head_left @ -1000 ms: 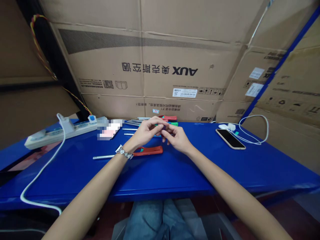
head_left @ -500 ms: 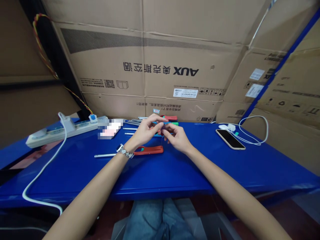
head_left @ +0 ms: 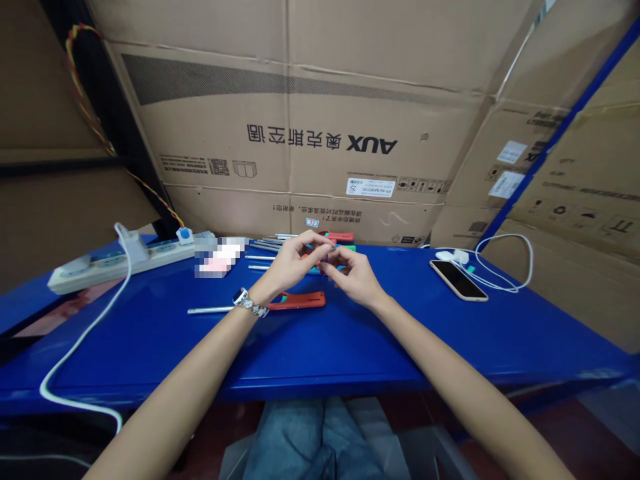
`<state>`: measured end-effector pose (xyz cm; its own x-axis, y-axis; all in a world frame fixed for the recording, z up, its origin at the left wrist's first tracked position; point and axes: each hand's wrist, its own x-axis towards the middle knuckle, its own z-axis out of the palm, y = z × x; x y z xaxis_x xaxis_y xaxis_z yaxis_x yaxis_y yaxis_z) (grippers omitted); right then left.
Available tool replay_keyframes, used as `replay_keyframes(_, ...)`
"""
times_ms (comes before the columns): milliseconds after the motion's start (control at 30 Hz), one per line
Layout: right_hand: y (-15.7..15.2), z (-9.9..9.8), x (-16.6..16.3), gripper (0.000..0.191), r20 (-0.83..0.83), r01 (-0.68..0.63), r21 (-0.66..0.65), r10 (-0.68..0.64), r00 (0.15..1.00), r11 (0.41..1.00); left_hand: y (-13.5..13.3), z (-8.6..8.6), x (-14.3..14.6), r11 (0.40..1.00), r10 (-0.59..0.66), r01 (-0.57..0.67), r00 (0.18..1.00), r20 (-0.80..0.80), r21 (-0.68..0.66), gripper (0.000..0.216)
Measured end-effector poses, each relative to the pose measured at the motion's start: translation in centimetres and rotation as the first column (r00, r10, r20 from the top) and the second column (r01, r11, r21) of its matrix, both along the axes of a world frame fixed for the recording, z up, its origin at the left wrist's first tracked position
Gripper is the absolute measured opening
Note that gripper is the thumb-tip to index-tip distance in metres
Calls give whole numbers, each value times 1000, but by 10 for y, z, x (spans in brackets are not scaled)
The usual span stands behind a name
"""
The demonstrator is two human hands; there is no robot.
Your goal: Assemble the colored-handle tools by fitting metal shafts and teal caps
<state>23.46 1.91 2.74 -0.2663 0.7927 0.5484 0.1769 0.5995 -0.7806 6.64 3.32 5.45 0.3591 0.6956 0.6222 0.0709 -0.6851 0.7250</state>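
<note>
Pinching a small dark item [head_left: 324, 258], mostly hidden btwn them, L hand [head_left: 294, 261] and R hand [head_left: 359, 276] are hovering close together over blue table [head_left: 350, 347]; red-handled tool [head_left: 303, 301] is lying nearer camera, similar tools [head_left: 341, 237] are lying behind, black-screened phone [head_left: 459, 280] is resting far R.

From my remote station I log a blue table [head_left: 360, 360]. On it: red lighter [head_left: 306, 301] near the middle, rod [head_left: 209, 310] pointing left; more lighters [head_left: 343, 237] behind, partly hidden; power strip [head_left: 95, 275] at left, white cord [head_left: 94, 321] running over the front edge; pixelated item [head_left: 223, 257], unidentifiable. Right: phone [head_left: 459, 281], dark screen up, plug [head_left: 457, 256] and looped cable [head_left: 531, 263] just beyond.
</note>
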Motion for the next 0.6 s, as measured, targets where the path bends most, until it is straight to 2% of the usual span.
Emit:
replay_keyframes(133,-2,3,5,30,51,-92,8,91,994,996,2,0,-5,995,-101,100,995,-26,-28,27)
replay_keyframes(300,0,-1,-4,34,-64,43,-11,-43,997,999,4,-5,3,997,16,-14,999,35,-71,25)
replay_keyframes(367,1,-2,-6,36,-88,54,-43,-58,994,998,4,-6,5,997,60,-57,997,55,-53,28)
replay_keyframes(433,0,0,-5,36,-51,18,-53,-20,998,998,3,-6,4,998,57,-57,998,27,-16,23)
replay_keyframes(600,-3,4,1,31,41,-101,-21,101,994,995,3,-3,-4,998,-43,45,997,-66,32,25)
